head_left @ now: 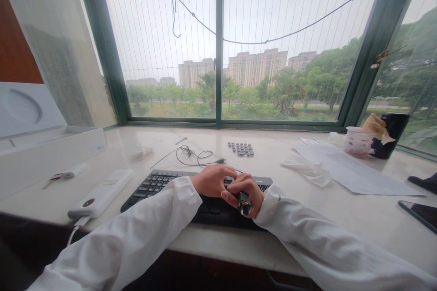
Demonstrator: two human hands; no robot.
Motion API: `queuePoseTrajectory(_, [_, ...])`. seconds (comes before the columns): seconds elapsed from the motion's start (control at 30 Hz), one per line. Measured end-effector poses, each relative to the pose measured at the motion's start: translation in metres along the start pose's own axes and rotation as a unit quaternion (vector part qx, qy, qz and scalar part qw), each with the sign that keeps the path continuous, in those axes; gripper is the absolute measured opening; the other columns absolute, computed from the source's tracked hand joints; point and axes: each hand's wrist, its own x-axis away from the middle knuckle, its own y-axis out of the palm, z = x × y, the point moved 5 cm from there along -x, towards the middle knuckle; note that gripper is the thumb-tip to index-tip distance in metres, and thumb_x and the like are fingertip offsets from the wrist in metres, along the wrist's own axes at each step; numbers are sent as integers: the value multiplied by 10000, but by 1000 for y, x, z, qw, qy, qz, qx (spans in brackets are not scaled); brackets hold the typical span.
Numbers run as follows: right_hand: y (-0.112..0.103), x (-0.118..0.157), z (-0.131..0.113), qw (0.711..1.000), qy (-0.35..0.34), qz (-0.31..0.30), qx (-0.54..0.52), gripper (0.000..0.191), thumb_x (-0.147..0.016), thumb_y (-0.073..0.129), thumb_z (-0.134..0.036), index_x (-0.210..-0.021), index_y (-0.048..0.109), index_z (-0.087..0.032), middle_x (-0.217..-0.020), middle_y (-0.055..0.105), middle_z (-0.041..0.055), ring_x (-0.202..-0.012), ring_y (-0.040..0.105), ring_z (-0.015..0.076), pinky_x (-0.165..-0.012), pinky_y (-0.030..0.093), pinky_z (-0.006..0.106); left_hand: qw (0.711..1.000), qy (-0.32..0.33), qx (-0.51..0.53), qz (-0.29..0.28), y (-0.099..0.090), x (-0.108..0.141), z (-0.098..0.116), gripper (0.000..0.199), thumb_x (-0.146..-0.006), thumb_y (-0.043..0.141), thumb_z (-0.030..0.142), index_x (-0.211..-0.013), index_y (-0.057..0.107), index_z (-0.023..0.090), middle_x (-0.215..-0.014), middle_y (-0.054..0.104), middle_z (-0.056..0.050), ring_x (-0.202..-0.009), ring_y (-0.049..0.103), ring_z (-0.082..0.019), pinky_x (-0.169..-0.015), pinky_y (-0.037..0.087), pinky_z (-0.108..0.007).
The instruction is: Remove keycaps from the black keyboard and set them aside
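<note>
A black keyboard (pixel 150 186) lies along the front of the pale table, beneath both of my hands. My right hand (pixel 251 191) is closed around a dark tool with a metal end (pixel 243 203), which points back toward me; its exact kind does not show. Curled over the middle of the keyboard, my left hand (pixel 211 179) touches or nearly touches the right one. Its fingertips are partly hidden, and I cannot make out what they pinch. Beyond the keyboard sits a group of loose black keycaps (pixel 241 149), set out in rows.
A loosely coiled black cable (pixel 194 157) lies behind the keyboard. On the left are a white power bank (pixel 100 193), a small white item with keys (pixel 70 172) and an open white box (pixel 51 150). Paper sheets (pixel 355 168), a cup (pixel 358 141) and a phone (pixel 421 213) lie right.
</note>
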Motion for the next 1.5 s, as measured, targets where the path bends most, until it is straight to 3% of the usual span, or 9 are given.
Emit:
queuePoseTrajectory(0.63, [-1, -3, -7, 999, -5, -35, -23, 488, -885, 531, -382, -502, 270, -232, -462, 232, -57, -468, 156, 106, -483, 200, 303, 1000, 4, -16, 17, 0, -1, 2, 270, -768, 685, 360, -993, 699, 212, -1008, 697, -18, -913, 629, -182, -727, 413, -244])
queuePoseTrajectory(0.83, [-11, -10, -15, 998, 42, 10, -55, 490, -909, 495, -400, -483, 349, -205, -470, 257, -53, -481, 181, 91, -489, 214, 281, 998, 16, -61, 16, -4, 0, 3, 303, -731, 701, 426, -956, 661, 227, -946, 690, 4, -848, 631, -176, -683, 394, -229])
queuePoseTrajectory(0.97, [-13, -11, -7, 990, 96, 42, -92, 531, -894, 516, -453, -468, 345, -188, -442, 272, -47, -464, 224, 77, -469, 205, 268, 996, -3, -84, 12, -7, 0, 5, 339, -654, 748, 466, -896, 677, 239, -944, 674, 12, -827, 632, -179, -679, 392, -236])
queuePoseTrajectory(1.13, [-12, -11, 4, 978, 137, 69, -141, 531, -882, 538, -493, -485, 383, -175, -450, 293, -47, -459, 253, 70, -459, 214, 256, 998, -8, -60, 24, -7, 0, 6, 282, -667, 739, 468, -790, 694, 218, -865, 673, 13, -761, 619, -157, -648, 396, -233])
queuePoseTrajectory(1.5, [-12, -12, 5, 974, 149, 70, -155, 552, -864, 542, -535, -473, 393, -176, -434, 308, -41, -456, 268, 69, -437, 220, 237, 998, 11, -47, 38, -4, -1, 1, 281, -670, 744, 458, -795, 713, 208, -850, 683, 14, -737, 610, -137, -639, 400, -216])
